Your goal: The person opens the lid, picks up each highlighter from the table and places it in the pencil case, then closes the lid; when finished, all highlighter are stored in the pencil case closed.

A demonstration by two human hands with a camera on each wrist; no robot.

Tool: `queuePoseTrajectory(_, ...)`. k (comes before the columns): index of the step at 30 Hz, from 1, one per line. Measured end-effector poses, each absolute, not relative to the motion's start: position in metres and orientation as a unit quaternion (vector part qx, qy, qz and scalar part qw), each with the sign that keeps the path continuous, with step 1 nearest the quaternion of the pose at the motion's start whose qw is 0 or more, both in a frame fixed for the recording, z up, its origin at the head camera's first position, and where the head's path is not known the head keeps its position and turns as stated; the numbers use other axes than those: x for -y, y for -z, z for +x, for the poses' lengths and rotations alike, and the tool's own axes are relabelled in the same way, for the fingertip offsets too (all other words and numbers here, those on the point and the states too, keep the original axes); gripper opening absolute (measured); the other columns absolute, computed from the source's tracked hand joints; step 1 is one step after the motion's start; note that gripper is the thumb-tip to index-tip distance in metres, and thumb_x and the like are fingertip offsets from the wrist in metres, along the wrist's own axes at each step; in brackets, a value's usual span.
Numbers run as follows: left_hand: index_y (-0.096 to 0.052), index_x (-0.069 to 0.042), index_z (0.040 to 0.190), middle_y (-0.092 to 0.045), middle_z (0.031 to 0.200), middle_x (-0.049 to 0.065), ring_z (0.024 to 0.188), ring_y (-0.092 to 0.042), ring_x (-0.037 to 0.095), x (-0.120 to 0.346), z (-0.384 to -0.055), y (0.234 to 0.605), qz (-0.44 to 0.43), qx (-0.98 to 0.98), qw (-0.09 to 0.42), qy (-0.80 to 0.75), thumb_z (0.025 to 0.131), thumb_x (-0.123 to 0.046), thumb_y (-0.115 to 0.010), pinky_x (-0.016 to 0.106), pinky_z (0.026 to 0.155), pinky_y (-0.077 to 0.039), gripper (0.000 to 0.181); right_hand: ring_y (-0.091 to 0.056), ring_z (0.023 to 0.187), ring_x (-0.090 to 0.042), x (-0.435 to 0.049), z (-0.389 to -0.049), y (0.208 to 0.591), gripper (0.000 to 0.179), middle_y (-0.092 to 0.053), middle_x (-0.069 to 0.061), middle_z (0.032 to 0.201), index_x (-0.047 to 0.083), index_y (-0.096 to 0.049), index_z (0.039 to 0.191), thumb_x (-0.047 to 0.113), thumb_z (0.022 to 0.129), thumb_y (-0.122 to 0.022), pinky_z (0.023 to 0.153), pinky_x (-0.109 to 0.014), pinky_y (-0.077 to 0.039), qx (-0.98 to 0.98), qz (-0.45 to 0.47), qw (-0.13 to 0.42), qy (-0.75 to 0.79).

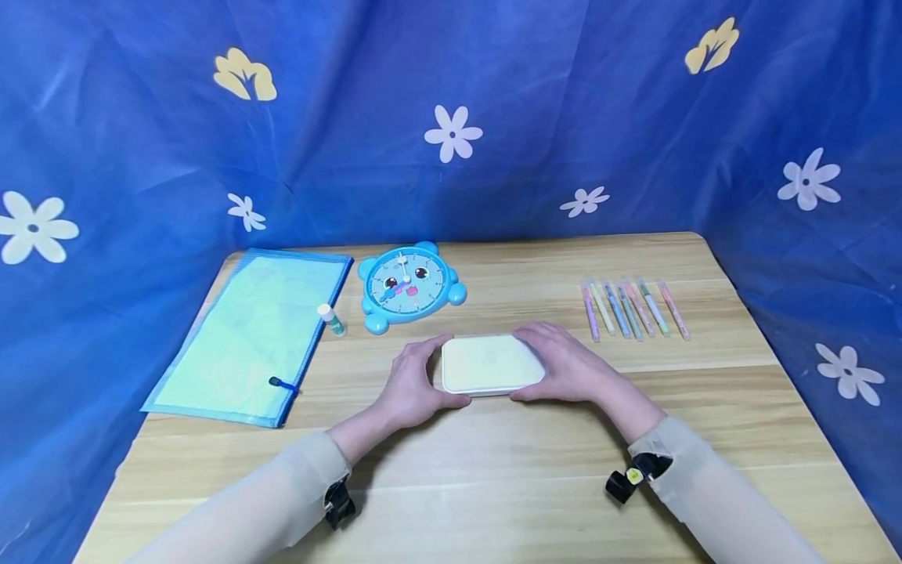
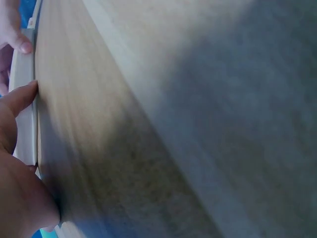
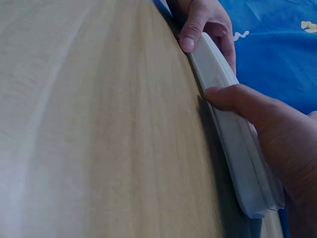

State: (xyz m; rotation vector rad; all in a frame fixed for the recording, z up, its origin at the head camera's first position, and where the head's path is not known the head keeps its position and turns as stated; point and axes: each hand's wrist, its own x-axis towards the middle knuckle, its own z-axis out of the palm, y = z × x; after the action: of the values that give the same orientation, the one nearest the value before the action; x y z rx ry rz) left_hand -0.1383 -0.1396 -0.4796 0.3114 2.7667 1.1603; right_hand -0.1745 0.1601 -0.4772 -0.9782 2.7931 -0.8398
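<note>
A white flat box (image 1: pixel 491 365) with rounded corners is at the middle of the wooden table. My left hand (image 1: pixel 416 384) grips its left end, thumb along the near side and fingers round toward the far side. At the opposite end my right hand (image 1: pixel 564 364) holds the box in the same way. The right wrist view shows the box's side wall (image 3: pixel 237 148) with a seam along it, and both thumbs pressed on that wall. In the left wrist view the box (image 2: pixel 26 129) is at the left edge, partly hidden by my left hand (image 2: pixel 20 168).
Left of the hands lies a light-blue zip folder (image 1: pixel 239 337) with a dark blue edge. A glue stick (image 1: pixel 332 320) is by its right edge. Behind the box is a blue cartoon clock (image 1: pixel 406 286). Several coloured pens (image 1: pixel 632 310) lie at the right. Blue cloth (image 1: pixel 521 180) surrounds the table.
</note>
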Motion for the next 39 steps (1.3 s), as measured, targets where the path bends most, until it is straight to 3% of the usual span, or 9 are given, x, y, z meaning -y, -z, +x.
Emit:
queuePoseTrajectory(9,-0.056,-0.01,0.152,-0.062,0.144,0.006,0.137,-0.046,0.025,0.134,-0.139,0.48,0.114,-0.915,0.053,-0.384,0.062,-0.037,-0.105,0.047,0.117,-0.03,0.106,-0.062,0.12,-0.024,-0.165,-0.178,0.47,0.091,-0.067,-0.008,0.133,0.006,-0.067,0.135,0.056,0.066,-0.097,0.102,-0.044,-0.052,-0.898,-0.313,0.038,0.307)
queuePoseTrajectory(20,-0.053,-0.011,0.155,-0.061,0.147,0.007,0.138,-0.046,0.026,0.135,-0.14,0.481,0.111,-0.916,0.063,-0.38,0.062,-0.036,-0.105,0.047,0.118,-0.029,0.109,-0.059,0.133,-0.029,-0.168,-0.176,0.459,0.097,-0.065,-0.011,0.141,0.004,-0.066,0.141,0.066,0.071,-0.09,0.112,-0.047,-0.047,-0.905,-0.308,0.054,0.288)
queuePoseTrajectory(30,-0.049,-0.009,0.158,-0.059,0.149,0.009,0.14,-0.045,0.028,0.139,-0.138,0.481,0.106,-0.917,0.063,-0.38,0.062,-0.038,-0.105,0.049,0.121,-0.028,0.114,-0.068,0.121,-0.029,-0.182,-0.174,0.447,0.078,-0.073,-0.009,0.13,0.003,-0.073,0.13,0.058,0.078,-0.091,0.106,-0.05,-0.053,-0.888,-0.338,-0.028,0.31)
queuePoseTrajectory(39,-0.049,-0.008,0.158,-0.059,0.146,0.011,0.138,-0.046,0.029,0.14,-0.138,0.479,0.101,-0.916,0.063,-0.382,0.06,-0.037,-0.106,0.05,0.121,-0.028,0.117,-0.073,0.111,-0.03,-0.195,-0.182,0.444,0.049,-0.077,-0.012,0.117,0.002,-0.077,0.118,0.026,0.079,-0.096,0.111,-0.054,-0.048,-0.845,-0.376,-0.142,0.351)
